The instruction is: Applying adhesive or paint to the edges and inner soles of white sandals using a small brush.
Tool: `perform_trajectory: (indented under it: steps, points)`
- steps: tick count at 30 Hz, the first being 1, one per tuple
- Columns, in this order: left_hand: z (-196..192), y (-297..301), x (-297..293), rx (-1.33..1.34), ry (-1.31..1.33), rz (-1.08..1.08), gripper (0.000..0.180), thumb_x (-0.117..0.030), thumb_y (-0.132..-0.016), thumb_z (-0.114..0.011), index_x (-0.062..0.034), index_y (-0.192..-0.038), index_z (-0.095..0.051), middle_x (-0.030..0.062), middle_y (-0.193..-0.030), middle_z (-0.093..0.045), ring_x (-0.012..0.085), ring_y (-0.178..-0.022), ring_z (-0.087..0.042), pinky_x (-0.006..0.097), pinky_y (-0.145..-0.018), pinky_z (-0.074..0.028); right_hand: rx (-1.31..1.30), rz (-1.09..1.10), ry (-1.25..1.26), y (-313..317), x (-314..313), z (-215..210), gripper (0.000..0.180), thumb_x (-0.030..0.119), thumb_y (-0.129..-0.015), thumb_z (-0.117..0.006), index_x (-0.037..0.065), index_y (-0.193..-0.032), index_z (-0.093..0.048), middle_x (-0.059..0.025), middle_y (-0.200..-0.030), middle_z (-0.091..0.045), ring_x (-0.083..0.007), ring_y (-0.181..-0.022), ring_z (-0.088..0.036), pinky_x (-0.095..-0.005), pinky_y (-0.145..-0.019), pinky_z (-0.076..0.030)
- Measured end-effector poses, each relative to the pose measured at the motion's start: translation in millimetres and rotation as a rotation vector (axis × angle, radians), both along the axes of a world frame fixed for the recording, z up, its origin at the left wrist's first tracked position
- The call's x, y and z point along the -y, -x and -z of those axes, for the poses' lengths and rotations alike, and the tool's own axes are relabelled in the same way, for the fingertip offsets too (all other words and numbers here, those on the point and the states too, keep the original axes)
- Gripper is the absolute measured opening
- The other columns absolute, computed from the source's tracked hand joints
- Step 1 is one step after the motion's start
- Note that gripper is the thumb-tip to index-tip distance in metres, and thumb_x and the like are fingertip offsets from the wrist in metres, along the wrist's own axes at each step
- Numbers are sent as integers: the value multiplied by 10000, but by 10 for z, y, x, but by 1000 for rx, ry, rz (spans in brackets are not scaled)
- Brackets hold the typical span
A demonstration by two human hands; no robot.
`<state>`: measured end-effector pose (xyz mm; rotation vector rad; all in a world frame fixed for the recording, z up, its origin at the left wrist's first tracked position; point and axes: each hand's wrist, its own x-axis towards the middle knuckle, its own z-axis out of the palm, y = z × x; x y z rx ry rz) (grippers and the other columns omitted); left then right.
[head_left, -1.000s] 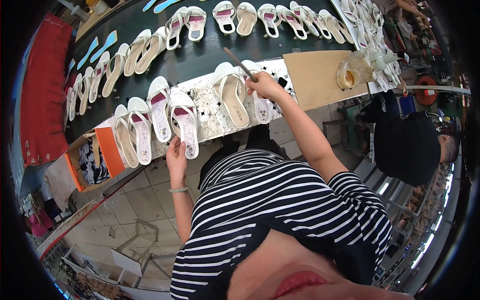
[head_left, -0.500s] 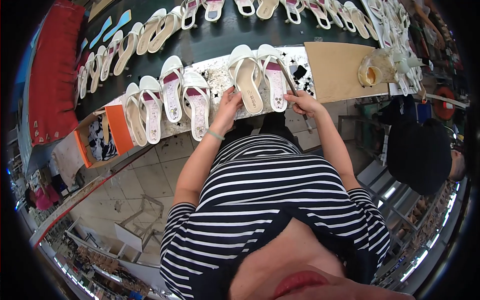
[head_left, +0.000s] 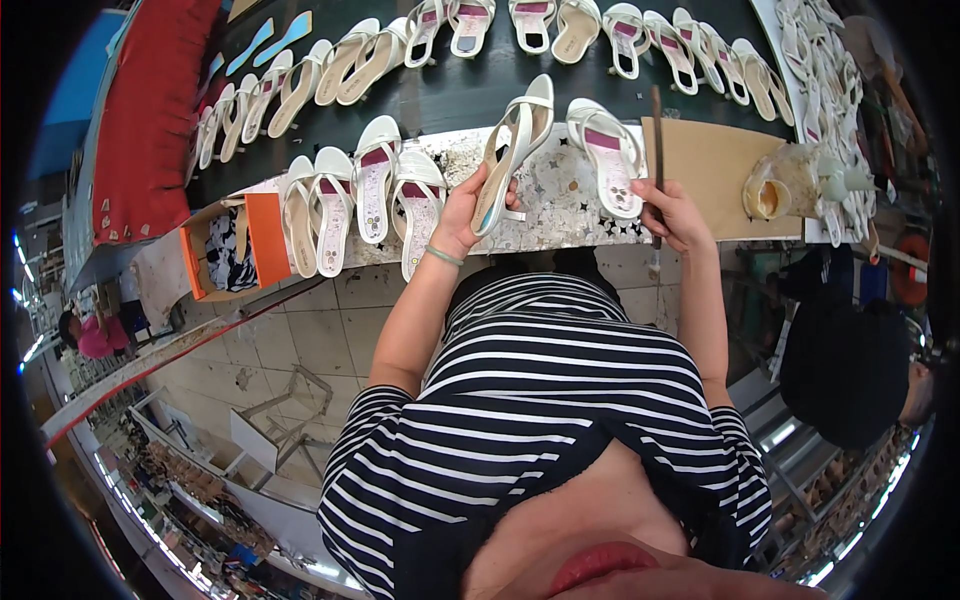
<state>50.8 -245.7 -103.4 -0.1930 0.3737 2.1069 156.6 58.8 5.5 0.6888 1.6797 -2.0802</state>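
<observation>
Here, the left hand [head_left: 462,205] grips a white sandal [head_left: 512,150] tilted above the speckled bench [head_left: 560,200], the right hand [head_left: 672,212] clenches a thin brush [head_left: 657,140]; a loose grip could drop the sandal onto neighbouring pairs.

From my seat the feed is bright and evenly lit, daylight-like, with no hard shadows across the pale worktop [head_left: 560,205]. The dark belt [head_left: 470,95] behind it shows a soft sheen but no glare. Small ceiling lights glint at the lower left and lower right rim. Fisheye bending is strong: straight edges bow and a black ring closes the corners. The centre is sharp; my view's bottom, very close to the lens, is soft.
</observation>
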Motion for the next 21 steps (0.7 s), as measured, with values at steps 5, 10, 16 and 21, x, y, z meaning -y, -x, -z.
perform_trajectory:
  steps: [5, 10, 16, 21]
  points:
    - [-339, 84, -214, -62, -76, -14, 608, -448, -1017, -249, 67, -1249, -473, 133, -899, -572, 213, -721, -572, 377, -763, -494, -73, 16, -13, 29, -242, -315, 273, 266, -927, -598, 31, -791, -579, 32, -552, -493, -24, -359, -331, -196, -350, -197]
    - [-471, 157, -435, -95, -109, -3, 719, -540, -993, -208, 77, -1232, -486, 143, -900, -570, 224, -723, -572, 384, -766, -487, -120, 39, 3, -10, -488, -423, 277, 271, -925, -602, 32, -787, -580, 27, -549, -500, -31, -349, -334, -192, -348, -195]
    - [-530, 209, -714, -128, -78, 28, 778, -602, -969, -214, 76, -1192, -525, 153, -916, -576, 231, -729, -572, 385, -767, -484, -119, 96, -19, -96, -742, -513, 272, 269, -921, -608, 31, -792, -586, 22, -554, -507, -35, -354, -343, -194, -355, -209]
    - [-545, 230, -875, -114, -75, 30, 809, -631, -956, -205, 74, -1212, -509, 160, -922, -582, 242, -726, -579, 387, -786, -478, -119, 102, -11, -88, -845, -548, 277, 281, -914, -618, 32, -794, -597, 30, -556, -495, -35, -375, -344, -203, -370, -207]
